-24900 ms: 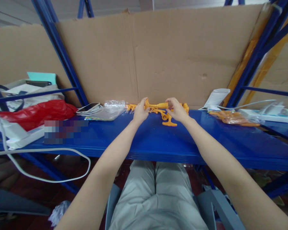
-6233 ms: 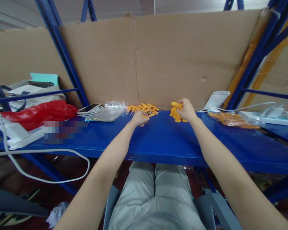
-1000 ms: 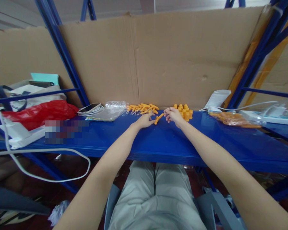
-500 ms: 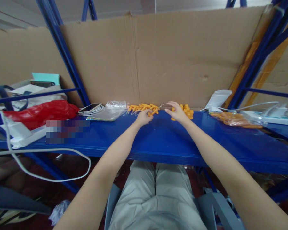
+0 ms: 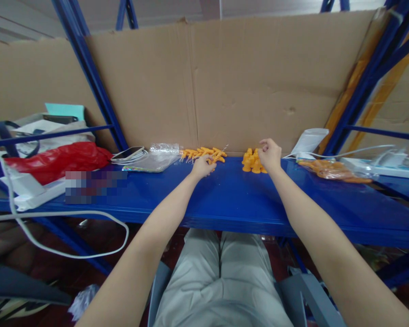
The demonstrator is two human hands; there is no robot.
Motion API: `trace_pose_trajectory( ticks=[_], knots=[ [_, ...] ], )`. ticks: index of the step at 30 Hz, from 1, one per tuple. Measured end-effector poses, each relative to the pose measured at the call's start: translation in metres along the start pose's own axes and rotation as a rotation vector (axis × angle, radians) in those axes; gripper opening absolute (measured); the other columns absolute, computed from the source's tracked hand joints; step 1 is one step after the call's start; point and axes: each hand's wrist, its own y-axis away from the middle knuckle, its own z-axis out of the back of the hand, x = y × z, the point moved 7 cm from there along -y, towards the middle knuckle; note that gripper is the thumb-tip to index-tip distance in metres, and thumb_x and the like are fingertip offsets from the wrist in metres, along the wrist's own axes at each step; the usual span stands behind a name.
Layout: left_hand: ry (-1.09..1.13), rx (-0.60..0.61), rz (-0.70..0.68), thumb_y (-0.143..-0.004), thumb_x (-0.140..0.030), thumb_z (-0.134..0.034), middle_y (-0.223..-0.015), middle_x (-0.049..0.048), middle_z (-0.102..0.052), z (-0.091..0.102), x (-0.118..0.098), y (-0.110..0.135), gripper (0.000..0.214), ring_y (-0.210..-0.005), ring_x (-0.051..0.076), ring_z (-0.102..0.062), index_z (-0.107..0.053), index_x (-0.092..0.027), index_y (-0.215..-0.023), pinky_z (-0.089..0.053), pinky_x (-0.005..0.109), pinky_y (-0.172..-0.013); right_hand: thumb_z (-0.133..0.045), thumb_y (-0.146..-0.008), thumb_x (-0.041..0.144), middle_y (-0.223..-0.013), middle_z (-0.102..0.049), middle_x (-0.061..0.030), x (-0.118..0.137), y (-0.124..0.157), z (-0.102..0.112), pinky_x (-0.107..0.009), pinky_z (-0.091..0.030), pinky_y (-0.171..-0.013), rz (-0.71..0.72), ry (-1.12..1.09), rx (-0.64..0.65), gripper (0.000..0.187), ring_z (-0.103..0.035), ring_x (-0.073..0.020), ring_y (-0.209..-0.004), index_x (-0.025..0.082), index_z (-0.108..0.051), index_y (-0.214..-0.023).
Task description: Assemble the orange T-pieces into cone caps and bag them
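Observation:
My left hand point(image 5: 202, 167) is closed, its fingers wrapped round an orange corkscrew, mostly hidden, at the right part of a row of similar orange corkscrews point(image 5: 196, 153). Their thin metal spirals show; one spiral point(image 5: 226, 148) sticks up to the right of the hand. Beside a cluster of orange cup-shaped pieces point(image 5: 248, 161) is my right hand point(image 5: 271, 153), raised at their right edge and partly covering some of them. Its fingers are curled together, and I cannot make out whether anything small is between them.
Along the blue shelf point(image 5: 225, 200) lie a clear plastic bag point(image 5: 160, 159), a phone point(image 5: 129, 154) with a white cable, and a red bag point(image 5: 61, 159) at left. To the right are a bag of orange pieces point(image 5: 330, 170) and a white power strip point(image 5: 388, 168). Cardboard point(image 5: 245, 81) stands behind.
My right hand has moved right, away from the left hand, and its spread fingers have curled in, uncovering more cup-shaped pieces. My left hand stays nearly in place; the spiral beside it has shifted slightly.

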Motion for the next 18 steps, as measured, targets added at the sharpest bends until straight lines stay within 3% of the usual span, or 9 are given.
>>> trace_pose_trajectory(
  ticks=[4,8,13,18],
  knots=[
    [-0.142,-0.055,-0.113,-0.079,-0.018,-0.064,-0.073,-0.0006,-0.07,0.004,-0.004,-0.002,0.023,-0.061,0.014,-0.064,-0.068,-0.017,-0.101,-0.052,0.024,-0.066,-0.047,-0.078,0.015,-0.1,-0.067,-0.0116,-0.003,0.003,-0.007,-0.043,-0.044,-0.089,0.0,0.15,0.086,0.035,-0.058,-0.0273,-0.101,0.017,-0.068,-0.107],
    [-0.226,-0.09,-0.207,-0.075,-0.017,-0.065,-0.082,0.0016,-0.073,0.006,-0.009,-0.002,0.025,-0.077,0.019,-0.069,-0.071,-0.017,-0.099,-0.052,0.028,-0.077,-0.05,-0.085,0.025,-0.134,-0.06,-0.0146,-0.002,0.013,-0.023,-0.06,-0.038,-0.103,0.037,0.273,0.258,0.04,-0.048,-0.0356,-0.127,0.022,-0.068,-0.121],
    [-0.236,-0.088,-0.247,-0.072,-0.018,-0.063,-0.082,0.0023,-0.073,0.005,-0.01,-0.003,0.026,-0.078,0.021,-0.069,-0.072,-0.017,-0.097,-0.051,0.029,-0.075,-0.059,-0.086,0.036,-0.142,-0.056,-0.0119,-0.008,0.026,-0.048,-0.074,-0.022,-0.109,0.063,0.36,0.534,0.042,-0.043,-0.0394,-0.135,0.027,-0.067,-0.125],
    [-0.252,-0.075,-0.279,-0.073,-0.02,-0.063,-0.08,0.0023,-0.072,0.002,-0.009,-0.004,0.028,-0.076,0.02,-0.067,-0.072,-0.016,-0.1,-0.05,0.03,-0.074,-0.065,-0.083,0.041,-0.144,-0.054,-0.0127,-0.009,0.024,-0.052,-0.076,-0.018,-0.11,0.075,0.344,0.519,0.039,-0.036,-0.0391,-0.141,0.027,-0.07,-0.118]
  ],
)
